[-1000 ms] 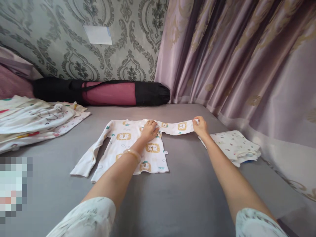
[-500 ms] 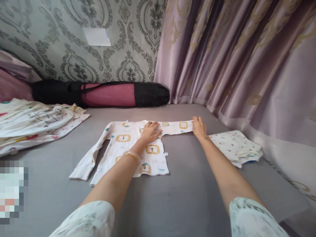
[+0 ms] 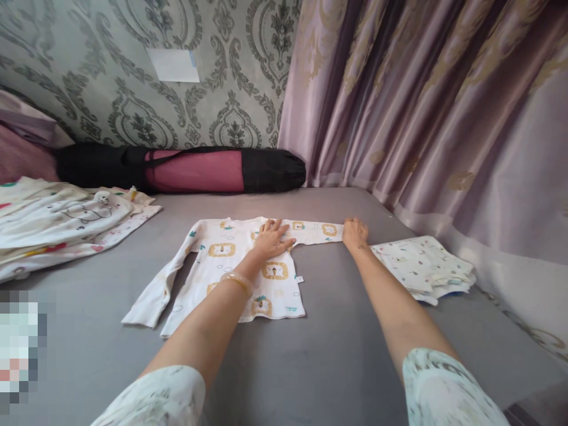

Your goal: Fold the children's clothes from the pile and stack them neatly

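A small white long-sleeved shirt (image 3: 242, 263) printed with yellow lion faces lies spread on the grey bed sheet (image 3: 341, 331). My left hand (image 3: 270, 238) rests flat on its upper right part, near the shoulder, fingers spread. At the end of the right-hand sleeve, my right hand (image 3: 355, 233) is closed around the cuff, hiding it. That sleeve (image 3: 317, 231) stretches straight out to the right. The other sleeve (image 3: 164, 281) slants down to the left, untouched.
A folded patterned cloth pile (image 3: 423, 266) lies just right of my right forearm. More light printed clothes (image 3: 75, 219) are heaped at the left. Against the wall lies a long black and maroon bag (image 3: 195, 170). A mauve curtain (image 3: 355, 89) hangs at the right.
My right hand has shifted slightly left and down with the cuff, and the sleeve slopes a little more downward. My left hand stays on the shirt, its fingers slightly more spread.
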`<state>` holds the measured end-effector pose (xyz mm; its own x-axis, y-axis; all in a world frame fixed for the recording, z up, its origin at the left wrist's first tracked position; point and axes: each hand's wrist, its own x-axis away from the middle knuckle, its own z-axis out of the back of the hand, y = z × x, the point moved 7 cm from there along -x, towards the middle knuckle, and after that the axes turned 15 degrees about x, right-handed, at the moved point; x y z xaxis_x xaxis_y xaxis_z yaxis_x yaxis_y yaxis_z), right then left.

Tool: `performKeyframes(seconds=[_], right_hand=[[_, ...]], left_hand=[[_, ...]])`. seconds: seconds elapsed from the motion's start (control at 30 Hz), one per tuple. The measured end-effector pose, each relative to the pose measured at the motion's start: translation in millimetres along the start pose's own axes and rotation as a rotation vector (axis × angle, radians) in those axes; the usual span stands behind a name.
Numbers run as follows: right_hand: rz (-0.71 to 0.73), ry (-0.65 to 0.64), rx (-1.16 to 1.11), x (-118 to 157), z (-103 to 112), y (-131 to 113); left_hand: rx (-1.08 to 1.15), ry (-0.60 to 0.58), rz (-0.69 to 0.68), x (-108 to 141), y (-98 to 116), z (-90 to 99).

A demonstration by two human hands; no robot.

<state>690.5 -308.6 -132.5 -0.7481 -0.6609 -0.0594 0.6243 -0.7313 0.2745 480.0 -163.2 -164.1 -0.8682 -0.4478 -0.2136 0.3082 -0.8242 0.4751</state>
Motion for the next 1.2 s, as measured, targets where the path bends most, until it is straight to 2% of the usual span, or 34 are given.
performKeyframes(seconds=[0.1, 0.2, 0.27, 0.33, 0.43, 0.57, 0.73, 1.03, 1.2], right_hand=[[0.049, 0.035, -0.038, 6, 8, -28], [0.128, 0.080, -0.095, 19, 15, -75], [0.322, 0.131, -0.255, 32, 21, -117], [0.449, 0.161, -0.388, 45, 26, -147], [0.442, 0.102, -0.446, 53, 23, -162], [0.354, -0.075, -0.398, 53, 8, -146], [0.256, -0.175, -0.279, 44, -5, -113], [0.058, -0.225, -0.157, 21, -25, -52], [0.022, -0.190, -0.143, 16, -29, -34]], left_hand=[[-0.003, -0.017, 0.014, -1, -1, -0.8], [0.000, -0.037, 0.039, -3, -1, -1.2], [-0.004, -0.057, 0.069, -4, -2, -1.1], [-0.016, -0.090, 0.109, -5, -4, -1.4], [-0.028, -0.144, 0.149, -6, -6, -2.6], [0.004, -0.152, 0.172, -8, -8, -2.5], [0.077, -0.212, 0.193, -10, -10, -3.7], [0.097, -0.276, 0.217, -13, -12, -3.3], [0.103, -0.300, 0.227, -14, -14, -4.7]])
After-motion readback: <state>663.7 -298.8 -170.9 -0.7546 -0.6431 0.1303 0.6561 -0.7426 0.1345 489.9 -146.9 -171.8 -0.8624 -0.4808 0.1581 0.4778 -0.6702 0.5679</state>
